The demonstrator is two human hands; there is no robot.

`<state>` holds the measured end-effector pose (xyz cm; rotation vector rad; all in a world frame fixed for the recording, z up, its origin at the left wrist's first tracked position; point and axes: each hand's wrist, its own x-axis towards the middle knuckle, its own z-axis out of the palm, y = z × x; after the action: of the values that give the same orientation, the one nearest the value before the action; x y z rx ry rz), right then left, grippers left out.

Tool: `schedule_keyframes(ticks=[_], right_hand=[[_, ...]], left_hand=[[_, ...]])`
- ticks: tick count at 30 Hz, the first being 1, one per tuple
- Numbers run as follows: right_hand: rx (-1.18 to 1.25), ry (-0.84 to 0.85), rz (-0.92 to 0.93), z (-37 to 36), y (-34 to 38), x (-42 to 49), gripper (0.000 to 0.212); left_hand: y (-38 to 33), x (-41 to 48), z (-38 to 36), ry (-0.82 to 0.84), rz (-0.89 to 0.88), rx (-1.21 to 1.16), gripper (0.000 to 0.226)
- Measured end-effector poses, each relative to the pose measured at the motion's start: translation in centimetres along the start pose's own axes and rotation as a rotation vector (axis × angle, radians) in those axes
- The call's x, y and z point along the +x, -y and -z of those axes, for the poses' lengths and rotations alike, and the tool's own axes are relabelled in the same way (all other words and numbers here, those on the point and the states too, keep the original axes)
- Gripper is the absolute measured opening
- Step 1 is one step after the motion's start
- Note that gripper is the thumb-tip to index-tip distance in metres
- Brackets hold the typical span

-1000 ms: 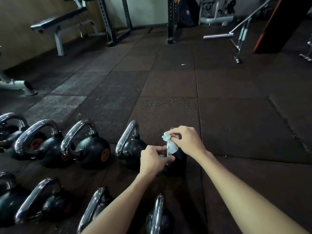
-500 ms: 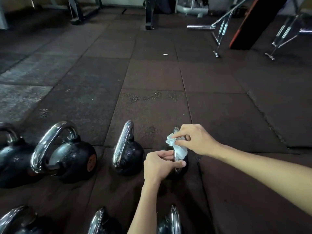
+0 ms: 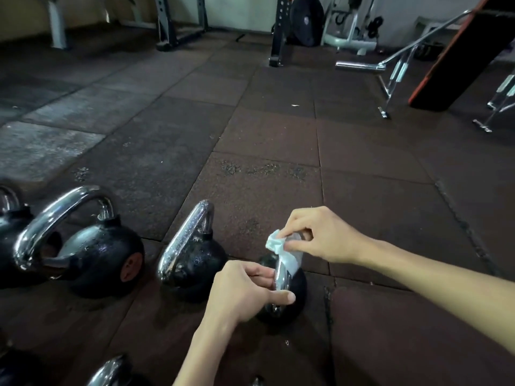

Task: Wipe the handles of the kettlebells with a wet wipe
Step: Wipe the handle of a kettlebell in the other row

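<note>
A small black kettlebell [image 3: 299,285] with a chrome handle [image 3: 281,278] stands on the floor at the right end of a row. My right hand [image 3: 320,236] pinches a crumpled white wet wipe [image 3: 281,249] against the top of that handle. Lower down, my left hand [image 3: 245,291] grips the near end of the same handle, thumb across it. Left of it stand a second kettlebell [image 3: 192,254] and a larger one [image 3: 86,246], both with bare chrome handles.
Dark rubber floor tiles [image 3: 264,135] stretch ahead. More kettlebell handles [image 3: 108,370] poke up at the bottom edge. Rack posts [image 3: 278,32], a weight plate [image 3: 305,20], a chrome bar [image 3: 359,65] and an angled bench [image 3: 457,57] stand at the back.
The camera has come closer and tilted up slightly. My right hand has slid the wipe a little higher along the handle, baring more chrome; my left hand keeps its grip.
</note>
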<state>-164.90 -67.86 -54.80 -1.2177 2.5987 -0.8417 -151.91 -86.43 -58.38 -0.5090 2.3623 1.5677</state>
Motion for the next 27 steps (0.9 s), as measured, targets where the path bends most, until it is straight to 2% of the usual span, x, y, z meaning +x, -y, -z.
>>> schedule_keyframes(ticks=[3,7,12,15,17,23,27], right_hand=[[0.060,-0.008,0.074,-0.4,-0.6,-0.5,0.020],[0.156,-0.076,0.021,0.5,-2.8,1.5,0.019],[0.201,-0.133,0.051,0.3,-4.3,-1.1,0.021],[0.325,-0.220,0.020,-1.0,-5.0,-1.9,0.022],[0.320,-0.266,-0.020,-1.2,-5.3,-1.0,0.022],[0.274,-0.189,0.141,-1.7,-3.4,-1.2,0.022],[0.313,-0.207,0.095,-1.8,-2.8,-0.3,0.018]], left_hand=[[-0.4,-0.5,-0.2,-0.045,0.008,0.103,0.050],[-2.7,-0.7,-0.3,-0.104,0.041,0.312,0.045],[-6.2,0.5,-1.7,-0.275,-0.008,0.502,0.041],[-6.3,0.8,-2.1,-0.319,-0.015,0.504,0.039],[-5.8,0.5,-2.3,-0.337,-0.014,0.512,0.038],[-4.3,-1.5,-2.9,-0.381,-0.029,0.522,0.040],[-3.4,-3.4,-2.8,-0.422,-0.027,0.517,0.048]])
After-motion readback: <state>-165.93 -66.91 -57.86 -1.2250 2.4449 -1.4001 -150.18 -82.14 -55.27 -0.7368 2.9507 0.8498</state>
